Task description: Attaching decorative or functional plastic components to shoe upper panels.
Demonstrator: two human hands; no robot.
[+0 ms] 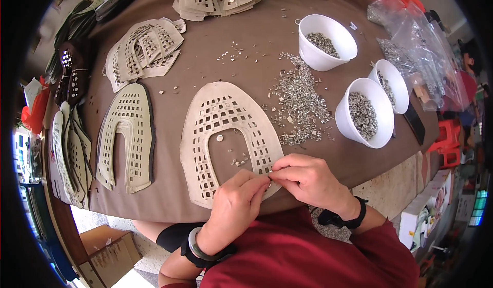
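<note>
A beige U-shaped shoe upper (pixel 191 149), punched with rows of square holes, lies flat before me with its curved end away from me. My left hand (pixel 237 199) and my right hand (pixel 310 177) meet over the lower part of its right leg. The fingertips of both are pinched together, almost touching each other. Whatever is between them is too small or hidden to make out. Part of that leg is covered by my hands. Inside the U, a small round white piece (pixel 220 138) and a few tiny bits (pixel 239 159) rest on the brown cloth.
Small metal pieces (pixel 300 100) are heaped right of the upper. White cups (pixel 345 112) of similar pieces stand further right, near a clear plastic bag (pixel 418 46). More perforated uppers (pixel 126 134) lie leftward, with stacks (pixel 146 46) behind. The table's front edge runs beneath my wrists.
</note>
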